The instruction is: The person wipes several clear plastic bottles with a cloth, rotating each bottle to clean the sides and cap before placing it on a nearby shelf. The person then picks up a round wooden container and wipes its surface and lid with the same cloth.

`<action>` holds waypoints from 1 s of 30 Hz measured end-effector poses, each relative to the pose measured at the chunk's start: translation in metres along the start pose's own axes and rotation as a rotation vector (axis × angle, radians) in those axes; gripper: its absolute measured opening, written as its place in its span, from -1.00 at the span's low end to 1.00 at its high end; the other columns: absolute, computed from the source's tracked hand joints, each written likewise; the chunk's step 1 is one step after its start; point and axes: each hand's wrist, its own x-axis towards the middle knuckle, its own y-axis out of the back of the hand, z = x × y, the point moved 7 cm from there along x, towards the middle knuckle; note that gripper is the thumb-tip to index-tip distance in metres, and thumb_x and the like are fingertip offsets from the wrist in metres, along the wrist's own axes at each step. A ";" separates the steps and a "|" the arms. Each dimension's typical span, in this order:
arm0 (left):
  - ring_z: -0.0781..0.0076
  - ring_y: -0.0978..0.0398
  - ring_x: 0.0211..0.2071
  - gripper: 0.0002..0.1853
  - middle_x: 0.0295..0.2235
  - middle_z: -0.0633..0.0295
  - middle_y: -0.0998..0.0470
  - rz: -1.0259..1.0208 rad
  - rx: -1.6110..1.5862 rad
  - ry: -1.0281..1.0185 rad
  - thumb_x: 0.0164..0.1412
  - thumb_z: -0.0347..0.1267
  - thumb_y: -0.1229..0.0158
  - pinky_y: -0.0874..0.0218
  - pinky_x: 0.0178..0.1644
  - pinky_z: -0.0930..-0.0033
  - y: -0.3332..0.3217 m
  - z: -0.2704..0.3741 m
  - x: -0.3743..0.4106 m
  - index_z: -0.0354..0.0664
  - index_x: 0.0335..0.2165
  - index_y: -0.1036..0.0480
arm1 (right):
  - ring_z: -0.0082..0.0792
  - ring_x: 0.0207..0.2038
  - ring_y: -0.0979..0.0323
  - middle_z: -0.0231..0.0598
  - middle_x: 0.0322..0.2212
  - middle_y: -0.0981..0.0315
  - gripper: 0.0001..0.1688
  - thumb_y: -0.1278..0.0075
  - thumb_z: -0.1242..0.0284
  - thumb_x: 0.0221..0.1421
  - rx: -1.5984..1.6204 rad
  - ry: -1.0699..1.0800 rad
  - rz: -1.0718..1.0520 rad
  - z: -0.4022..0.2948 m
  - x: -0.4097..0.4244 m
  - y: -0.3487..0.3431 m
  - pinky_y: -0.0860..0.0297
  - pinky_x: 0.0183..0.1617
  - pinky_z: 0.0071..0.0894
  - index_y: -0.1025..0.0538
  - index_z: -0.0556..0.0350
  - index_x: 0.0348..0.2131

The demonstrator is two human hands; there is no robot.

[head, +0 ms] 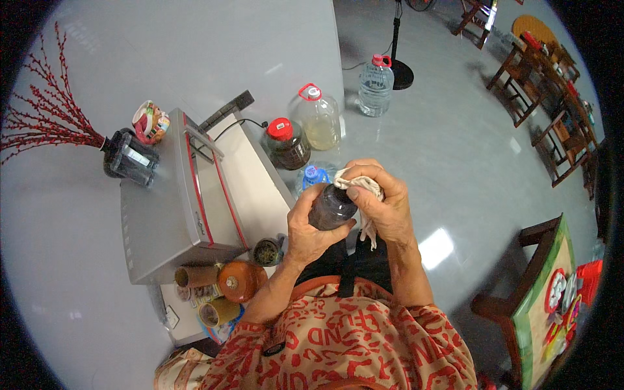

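My left hand (309, 234) grips a dark glass bottle (332, 208) around its body, thumb on one side and fingers on the other. At the bottle's upper end, my right hand (390, 204) pinches a cream cloth (366, 184) against the neck. A loose tail of the cloth hangs below my right palm. The mouth of the bottle is hidden by the cloth and fingers. Just beyond the bottle stands a clear plastic jug with a blue cap (314, 174), partly covered by my left hand.
Left of me a silver cabinet appliance (161, 229) bears a dark vase (127, 155) with red-berried branches. A red-lidded jar (287, 146) and large water jugs (321, 122) stand on the floor ahead. An orange-brown lidded pot (241, 282) sits near my left forearm; a table (529, 312) is at right.
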 end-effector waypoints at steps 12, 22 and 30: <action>0.49 -0.42 -0.26 -0.32 -0.28 0.21 -0.45 0.035 -0.017 0.070 -0.32 -0.46 -0.41 -0.29 -0.16 0.43 0.003 -0.009 0.001 -0.23 -0.14 -0.28 | -0.25 -0.23 -0.35 -0.11 -0.24 -0.28 -0.73 -0.06 0.58 -0.17 -0.345 0.310 0.167 -0.005 -0.011 -0.006 -0.30 -0.21 -0.41 -0.52 0.11 -0.33; 0.57 -0.41 -0.27 -0.41 -0.29 0.28 -0.44 0.046 -0.211 0.118 -0.21 -0.45 -0.39 -0.30 -0.21 0.47 0.002 -0.013 0.005 -0.21 -0.16 -0.27 | -0.39 -0.29 -0.33 -0.19 -0.26 -0.29 -0.75 -0.04 0.62 -0.16 -0.382 0.322 0.245 0.007 -0.031 -0.010 -0.30 -0.23 -0.47 -0.49 0.17 -0.34; 0.55 -0.41 -0.23 -0.35 -0.27 0.27 -0.44 -0.106 -0.511 0.256 -0.26 -0.51 -0.37 -0.28 -0.10 0.45 -0.003 -0.027 -0.001 -0.26 -0.12 -0.27 | -0.48 -0.23 -0.28 -0.25 -0.27 -0.32 -0.82 0.00 0.46 0.04 0.065 0.083 0.183 0.032 -0.024 0.002 -0.24 -0.11 -0.48 -0.46 0.24 -0.37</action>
